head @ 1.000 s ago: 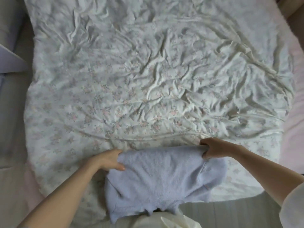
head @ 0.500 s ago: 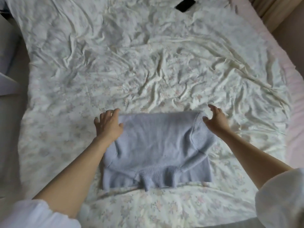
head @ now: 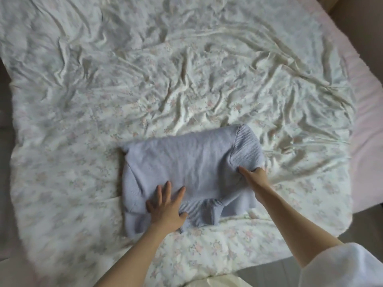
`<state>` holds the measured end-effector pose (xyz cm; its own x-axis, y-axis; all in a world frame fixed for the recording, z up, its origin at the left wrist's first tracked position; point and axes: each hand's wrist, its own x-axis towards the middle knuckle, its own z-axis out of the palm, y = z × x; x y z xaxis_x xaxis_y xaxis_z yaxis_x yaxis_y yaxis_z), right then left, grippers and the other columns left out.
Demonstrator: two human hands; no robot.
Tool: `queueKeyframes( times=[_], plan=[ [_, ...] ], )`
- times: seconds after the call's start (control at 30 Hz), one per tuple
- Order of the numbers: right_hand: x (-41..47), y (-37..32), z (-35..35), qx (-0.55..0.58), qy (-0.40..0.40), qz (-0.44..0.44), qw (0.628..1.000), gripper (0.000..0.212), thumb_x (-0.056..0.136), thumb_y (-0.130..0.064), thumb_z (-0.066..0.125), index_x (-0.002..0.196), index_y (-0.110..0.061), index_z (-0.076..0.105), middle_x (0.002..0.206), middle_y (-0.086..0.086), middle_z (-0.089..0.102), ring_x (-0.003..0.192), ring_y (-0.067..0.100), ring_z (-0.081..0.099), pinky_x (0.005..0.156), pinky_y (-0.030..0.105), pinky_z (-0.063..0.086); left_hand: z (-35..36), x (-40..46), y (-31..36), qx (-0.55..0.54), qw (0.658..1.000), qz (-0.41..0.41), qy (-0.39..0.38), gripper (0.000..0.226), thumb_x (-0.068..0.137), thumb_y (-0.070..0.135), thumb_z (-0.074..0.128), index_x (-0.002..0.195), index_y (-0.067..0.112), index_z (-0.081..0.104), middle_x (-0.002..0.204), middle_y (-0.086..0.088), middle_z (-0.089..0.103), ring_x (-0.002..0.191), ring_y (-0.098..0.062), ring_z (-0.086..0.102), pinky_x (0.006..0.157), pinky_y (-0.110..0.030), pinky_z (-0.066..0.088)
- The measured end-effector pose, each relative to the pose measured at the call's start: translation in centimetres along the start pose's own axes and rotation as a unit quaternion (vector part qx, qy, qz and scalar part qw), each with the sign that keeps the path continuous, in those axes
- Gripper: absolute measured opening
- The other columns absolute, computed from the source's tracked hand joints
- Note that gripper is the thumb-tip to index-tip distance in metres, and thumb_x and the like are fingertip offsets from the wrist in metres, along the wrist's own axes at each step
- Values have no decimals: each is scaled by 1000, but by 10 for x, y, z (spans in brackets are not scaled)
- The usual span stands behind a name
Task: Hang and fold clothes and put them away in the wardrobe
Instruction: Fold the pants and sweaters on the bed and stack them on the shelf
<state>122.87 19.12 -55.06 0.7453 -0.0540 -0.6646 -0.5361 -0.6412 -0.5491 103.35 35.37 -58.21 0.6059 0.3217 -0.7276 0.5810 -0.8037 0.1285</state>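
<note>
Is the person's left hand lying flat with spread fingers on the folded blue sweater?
Yes, the left hand presses flat, fingers spread, on the sweater near its ribbed hem.

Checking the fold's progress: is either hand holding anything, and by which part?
The right hand pinches the blue sweater at its ribbed right-side fold. The left hand only presses flat on its lower edge.

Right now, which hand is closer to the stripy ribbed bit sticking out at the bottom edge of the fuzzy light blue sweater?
Left. The left hand presses flat on the folded light blue knit sweater, touching the ribbed band. The right hand grips the sweater's right side, farther up.
</note>
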Motion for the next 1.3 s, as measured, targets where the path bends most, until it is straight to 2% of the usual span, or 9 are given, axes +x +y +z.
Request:
queueKeyframes(
  times=[0.1,0.17,0.27,0.37,0.5,0.6,0.83,1.07,1.3],
  plan=[
    [-33,-22,16,-110,75,-95,987,35,90,-23,53,65,-14,32,71,10,49,77,32,54,62,33,33,-20,12,-8,-105,994,22,-11,63,88,46,53,145,32,29,158,-4,7,144,-27,6,115,-36,15],
    [-57,-32,32,-185,77,-178,964,30,95,-28,46,74,-11,34,82,16,54,79,37,56,63,32,29,-37,15,-15,-331,944,0,1,44,88,37,57,124,13,56,136,-9,48,131,-26,39,100,-23,33],
    [-94,-49,67,-251,39,-374,892,6,90,-12,46,88,-9,50,90,13,57,62,39,57,49,32,27,-66,5,-32,-680,727,-86,-44,18,95,33,47,104,22,58,104,-2,64,99,-22,59,78,-27,43],
    [-117,-59,104,-321,-63,-470,820,32,80,-13,41,104,-13,62,98,6,61,59,31,62,41,30,35,-76,-1,-68,-833,542,-101,-43,36,95,48,36,105,19,56,103,-9,65,96,-26,61,81,-37,46],
    [-128,-50,150,-325,-230,-477,783,43,95,-17,45,137,-19,42,131,7,47,108,34,54,75,41,46,-77,-10,-106,-890,445,-98,-17,54,88,62,37,108,18,61,105,-13,64,97,-33,60,83,-44,47],
    [-130,-38,170,-317,-320,-433,781,48,95,-14,42,142,-21,34,138,4,44,118,29,49,90,38,45,-76,-14,-116,-868,483,-111,-16,50,89,59,40,114,20,61,101,-8,67,91,-27,62,74,-40,49],
    [-106,-18,147,-228,-192,-359,885,40,94,-4,37,131,-13,49,132,4,51,112,20,56,90,29,46,-75,2,-92,-482,796,-131,342,49,85,26,66,127,9,47,118,-10,51,100,-22,53,80,-30,43],
    [-79,-34,124,-214,-72,-365,903,39,90,0,42,126,-10,52,124,7,51,112,22,52,84,37,50,-97,30,-65,-230,864,-87,440,40,77,44,53,99,13,65,108,-9,58,100,-33,50,80,-42,39],
    [-82,-75,148,-183,-87,-372,906,26,93,-20,49,116,-9,53,113,8,54,106,24,51,83,36,46,-66,39,-96,-86,929,69,352,8,76,19,66,81,15,72,118,-16,56,110,-37,45,79,-52,50]
  ],
)
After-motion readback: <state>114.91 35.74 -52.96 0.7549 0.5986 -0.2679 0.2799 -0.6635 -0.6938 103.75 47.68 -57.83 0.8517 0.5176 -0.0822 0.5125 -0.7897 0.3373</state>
